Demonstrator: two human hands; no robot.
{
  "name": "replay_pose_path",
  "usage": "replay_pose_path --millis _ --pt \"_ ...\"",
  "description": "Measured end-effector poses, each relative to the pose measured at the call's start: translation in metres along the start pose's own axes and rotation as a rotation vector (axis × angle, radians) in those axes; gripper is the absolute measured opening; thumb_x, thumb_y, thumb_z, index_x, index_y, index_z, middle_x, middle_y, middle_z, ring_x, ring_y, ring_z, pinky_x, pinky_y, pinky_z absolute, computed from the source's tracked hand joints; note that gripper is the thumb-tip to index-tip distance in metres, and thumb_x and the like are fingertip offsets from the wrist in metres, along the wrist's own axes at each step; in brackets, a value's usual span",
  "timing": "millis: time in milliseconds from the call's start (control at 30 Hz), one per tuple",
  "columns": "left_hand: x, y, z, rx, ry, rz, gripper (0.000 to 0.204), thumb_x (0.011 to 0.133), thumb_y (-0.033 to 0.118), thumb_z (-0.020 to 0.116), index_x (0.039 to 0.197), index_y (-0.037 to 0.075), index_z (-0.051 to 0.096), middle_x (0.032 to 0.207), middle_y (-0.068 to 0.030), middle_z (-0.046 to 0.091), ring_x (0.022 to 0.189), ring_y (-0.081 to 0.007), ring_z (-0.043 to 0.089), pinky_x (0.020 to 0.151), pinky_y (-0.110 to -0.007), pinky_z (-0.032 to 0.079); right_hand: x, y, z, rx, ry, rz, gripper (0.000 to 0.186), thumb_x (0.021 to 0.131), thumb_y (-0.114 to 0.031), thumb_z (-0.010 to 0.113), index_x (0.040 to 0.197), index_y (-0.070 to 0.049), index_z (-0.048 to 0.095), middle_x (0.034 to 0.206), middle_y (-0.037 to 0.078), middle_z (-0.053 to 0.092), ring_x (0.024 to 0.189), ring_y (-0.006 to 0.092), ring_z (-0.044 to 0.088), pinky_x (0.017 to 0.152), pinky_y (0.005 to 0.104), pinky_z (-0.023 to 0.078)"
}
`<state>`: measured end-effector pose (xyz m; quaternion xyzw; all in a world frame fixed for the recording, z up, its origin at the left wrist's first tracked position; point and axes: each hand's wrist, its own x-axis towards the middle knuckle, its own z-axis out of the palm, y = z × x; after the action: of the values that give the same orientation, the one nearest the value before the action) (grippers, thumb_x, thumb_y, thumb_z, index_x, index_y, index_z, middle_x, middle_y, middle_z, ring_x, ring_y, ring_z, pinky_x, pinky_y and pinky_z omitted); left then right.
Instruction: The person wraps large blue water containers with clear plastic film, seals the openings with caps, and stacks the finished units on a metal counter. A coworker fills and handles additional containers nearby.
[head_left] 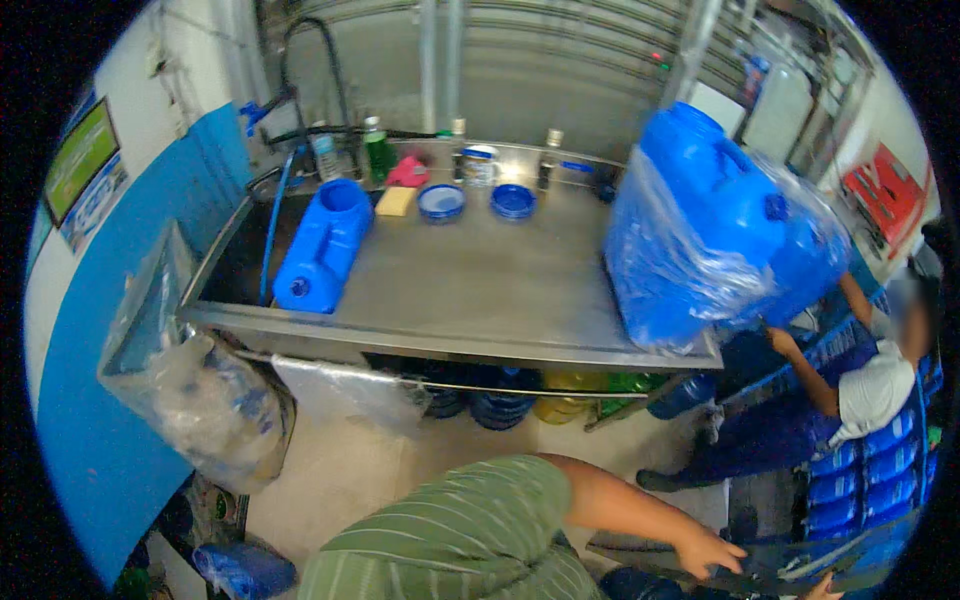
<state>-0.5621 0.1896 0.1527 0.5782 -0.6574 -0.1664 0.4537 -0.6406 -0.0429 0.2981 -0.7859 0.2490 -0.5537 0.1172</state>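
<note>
My left hand (708, 552), at the lower right below a green striped sleeve, has its fingers curled onto a dark, glossy thing (780, 558) that I cannot make out. My right hand (824, 588) is only partly seen at the bottom edge beside it. Ahead is a steel sink counter (480, 280) holding a blue jerrycan (315, 260) lying on its side, a yellow sponge (397, 201), two blue lids (513, 201) and several bottles (377, 150). Big blue jerrycans in clear plastic (700, 220) stand at its right end.
Another person (870, 390) at the right reaches toward the wrapped jerrycans, near stacked blue containers (865, 480). A stuffed clear bag (215, 410) stands by the blue-and-white left wall. Water jugs (500, 400) sit under the counter. A blue object (240, 565) lies at the lower left.
</note>
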Motion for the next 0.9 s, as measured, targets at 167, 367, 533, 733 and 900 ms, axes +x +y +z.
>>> replay_pose_path --millis 167,367,533,733,900 --pt "-0.247 0.014 -0.057 0.064 0.322 -0.297 0.057 0.079 0.003 0.053 0.134 0.009 0.042 0.14 -0.0173 0.039 0.131 -0.0325 0.037 0.108 -0.04 0.032 0.033 0.06 0.029 0.011 0.089 -0.184 0.052 0.082 -0.032 0.071 0.106 0.011 0.055 0.101 0.027 0.061 0.091 0.0365 0.059 0.081 0.0455 0.048" --pt "-0.492 0.113 -0.118 0.34 0.722 -0.801 0.048 0.079 0.003 0.057 0.126 0.009 0.051 0.13 -0.0163 0.049 0.123 -0.0334 0.045 0.106 -0.042 0.034 0.045 0.062 0.067 0.085 -0.068 -0.207 0.054 0.077 -0.027 0.075 0.11 0.01 0.053 0.111 0.029 0.058 0.097 0.0375 0.059 0.082 0.047 0.048" --pt "-0.56 0.11 -0.191 0.751 0.845 -1.116 0.045 0.077 0.005 0.06 0.122 0.009 0.053 0.127 -0.0168 0.051 0.118 -0.0359 0.048 0.102 -0.043 0.039 0.068 0.162 0.103 0.182 -0.25 0.107 0.048 0.088 -0.017 0.062 0.125 0.006 0.041 0.116 0.017 0.056 0.098 0.0258 0.055 0.087 0.0385 0.046" --pt "-0.558 0.019 -0.29 0.833 0.866 -1.177 0.048 0.077 0.011 0.06 0.125 0.01 0.053 0.13 -0.0159 0.049 0.115 -0.0365 0.051 0.097 -0.043 0.042 0.099 0.209 0.098 0.228 -0.339 0.133 0.069 0.085 -0.025 0.068 0.134 0.007 0.032 0.127 0.018 0.048 0.11 0.0268 0.051 0.095 0.0382 0.041" --pt "-0.549 -0.045 -0.359 1.143 0.925 -1.256 0.051 0.08 0.018 0.059 0.13 0.012 0.05 0.135 -0.0123 0.047 0.123 -0.0332 0.046 0.097 -0.049 0.04 0.07 0.213 0.115 0.345 -0.222 0.099 0.065 0.087 -0.025 0.063 0.135 0.006 0.031 0.13 0.02 0.045 0.113 0.0287 0.051 0.095 0.0397 0.042"
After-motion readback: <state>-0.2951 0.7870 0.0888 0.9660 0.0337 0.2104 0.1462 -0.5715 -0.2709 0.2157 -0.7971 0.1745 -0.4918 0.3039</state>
